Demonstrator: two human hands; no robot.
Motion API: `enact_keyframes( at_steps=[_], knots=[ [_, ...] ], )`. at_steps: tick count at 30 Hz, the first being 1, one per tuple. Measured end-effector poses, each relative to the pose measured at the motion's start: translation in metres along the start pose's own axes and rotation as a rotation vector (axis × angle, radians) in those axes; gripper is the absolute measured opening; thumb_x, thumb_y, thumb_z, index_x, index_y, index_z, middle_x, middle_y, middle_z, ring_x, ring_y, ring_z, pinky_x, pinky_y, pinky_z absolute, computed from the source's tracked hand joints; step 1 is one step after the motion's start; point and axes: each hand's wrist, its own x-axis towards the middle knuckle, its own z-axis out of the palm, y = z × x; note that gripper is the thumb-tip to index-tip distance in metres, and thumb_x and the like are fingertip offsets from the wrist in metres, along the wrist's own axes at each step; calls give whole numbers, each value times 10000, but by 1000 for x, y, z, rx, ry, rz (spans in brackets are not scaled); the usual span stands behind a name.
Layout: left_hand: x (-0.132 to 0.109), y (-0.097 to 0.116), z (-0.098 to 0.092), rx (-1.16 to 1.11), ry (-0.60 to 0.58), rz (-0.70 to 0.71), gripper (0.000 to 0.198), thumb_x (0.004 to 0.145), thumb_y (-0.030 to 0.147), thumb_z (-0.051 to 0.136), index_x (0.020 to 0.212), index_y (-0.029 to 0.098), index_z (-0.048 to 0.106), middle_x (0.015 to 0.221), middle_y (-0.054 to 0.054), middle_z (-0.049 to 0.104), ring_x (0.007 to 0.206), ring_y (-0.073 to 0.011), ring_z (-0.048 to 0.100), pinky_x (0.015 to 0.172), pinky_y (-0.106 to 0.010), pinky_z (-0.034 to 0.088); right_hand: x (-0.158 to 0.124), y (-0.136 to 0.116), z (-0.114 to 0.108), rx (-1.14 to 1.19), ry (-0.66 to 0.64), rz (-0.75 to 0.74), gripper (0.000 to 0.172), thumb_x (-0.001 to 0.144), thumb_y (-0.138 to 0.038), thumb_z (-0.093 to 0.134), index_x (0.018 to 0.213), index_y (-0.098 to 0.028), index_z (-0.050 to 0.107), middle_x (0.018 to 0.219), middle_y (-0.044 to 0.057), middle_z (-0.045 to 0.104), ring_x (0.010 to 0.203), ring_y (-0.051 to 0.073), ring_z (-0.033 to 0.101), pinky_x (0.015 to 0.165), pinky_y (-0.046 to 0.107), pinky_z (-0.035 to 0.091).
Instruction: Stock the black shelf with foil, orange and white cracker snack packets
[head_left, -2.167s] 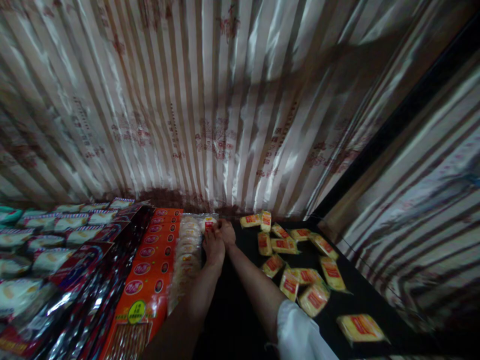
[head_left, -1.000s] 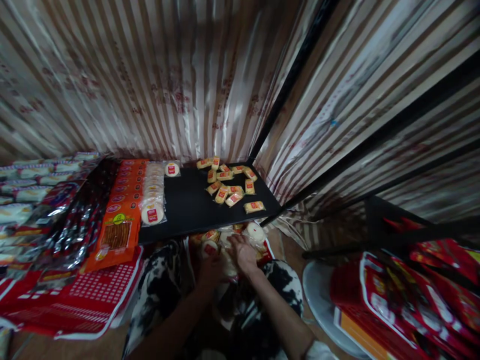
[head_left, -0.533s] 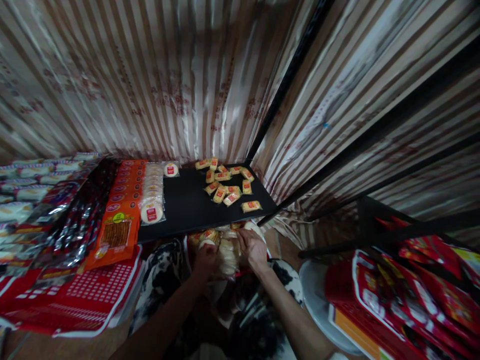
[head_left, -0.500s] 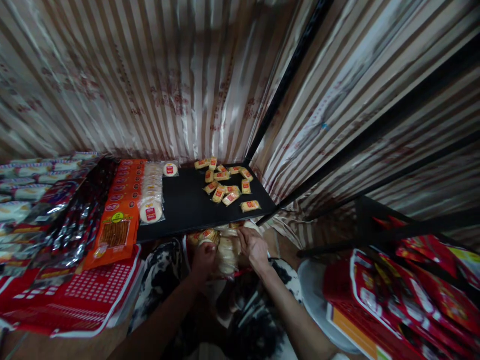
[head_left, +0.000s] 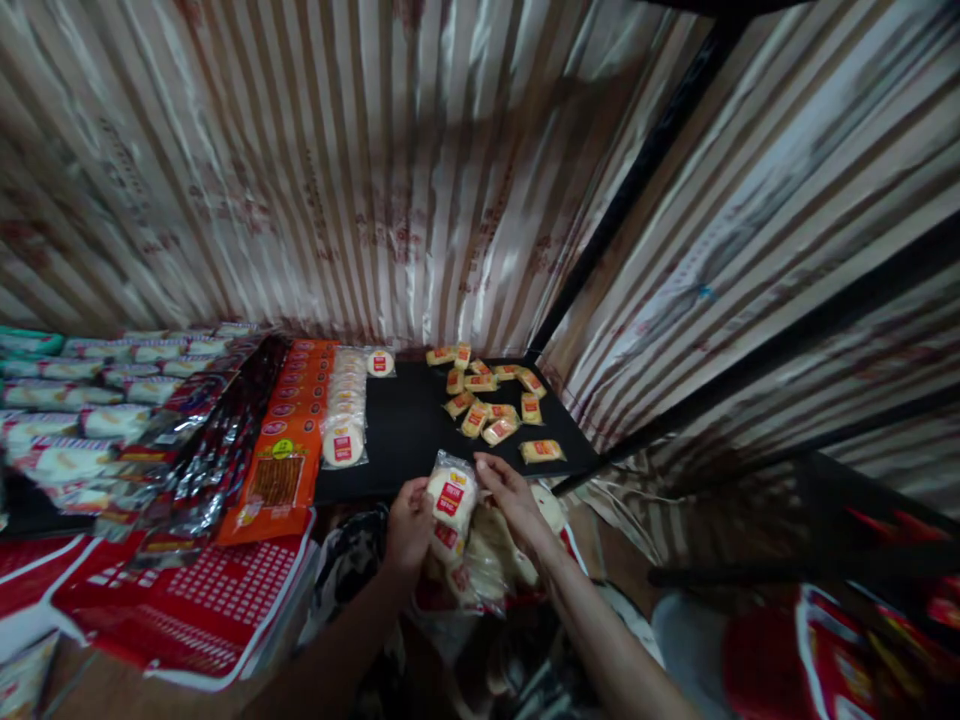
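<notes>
Round white crackers in clear wrappers with red labels [head_left: 451,497] are held up between my two hands, above a red basket [head_left: 576,550] of more packets. My left hand [head_left: 409,524] is closed on their left edge. On the right, my right hand [head_left: 513,500] pinches the upper corner of the top wrapper. Beyond them, a black shelf [head_left: 397,430] bears a row of overlapping round cracker packets [head_left: 345,440], one separate round packet [head_left: 380,363] at the back, and several small yellow packets [head_left: 481,383] scattered at the right.
Orange snack packs [head_left: 281,470], dark packs [head_left: 217,430] and white rolls [head_left: 71,455] cover the shelf's left part. A red basket [head_left: 202,610] stands below. Black metal poles [head_left: 637,190] rise at the right, before a striped curtain [head_left: 420,180]. Red packs [head_left: 847,640] lie lower right.
My hands have come up out of the basket with the round cracker packets between them. The view has shifted, so the shelf sits lower and further right.
</notes>
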Motion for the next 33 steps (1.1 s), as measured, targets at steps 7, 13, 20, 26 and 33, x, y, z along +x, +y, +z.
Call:
enact_keyframes(
  at_steps=[7, 13, 20, 26, 33],
  knots=[
    [42, 12, -11, -19, 146, 10, 234, 713, 253, 533, 911, 134, 568, 780, -59, 670, 649, -145, 629, 523, -221, 468, 29, 8, 47, 163, -104, -48, 387, 591, -511, 713, 754, -178, 603, 643, 10, 652, 582, 153, 595, 580, 281, 484],
    [85, 19, -8, 337, 325, 199, 404, 737, 148, 472, 1134, 152, 547, 1281, -130, 532, 1190, -218, 494, 919, -317, 459, 102, -1, 78, -96, -8, -111, 254, 715, -420, 567, 795, -183, 605, 616, -8, 625, 565, 144, 574, 531, 246, 446],
    [135, 24, 5, 542, 291, 301, 448, 772, 157, 439, 1204, 89, 532, 1358, -150, 470, 1298, -226, 373, 1118, -362, 229, 192, -16, 118, -493, 62, -144, 153, 781, -286, 508, 787, -178, 615, 723, 15, 649, 669, 141, 586, 591, 230, 421],
    [178, 35, 5, 526, 307, 272, 423, 772, 182, 455, 1180, 136, 561, 1336, -125, 503, 1282, -240, 400, 1113, -377, 236, 232, -22, 146, -594, 41, -149, 115, 790, -228, 525, 809, -179, 628, 767, 24, 668, 713, 139, 597, 620, 222, 413],
    [203, 36, 0, 528, 288, 296, 329, 762, 144, 459, 1042, 172, 629, 1270, -109, 567, 1263, -252, 429, 1107, -397, 245, 249, -26, 156, -671, 23, -134, 158, 821, -241, 505, 845, -165, 642, 836, 62, 684, 779, 166, 623, 647, 237, 419]
  ],
)
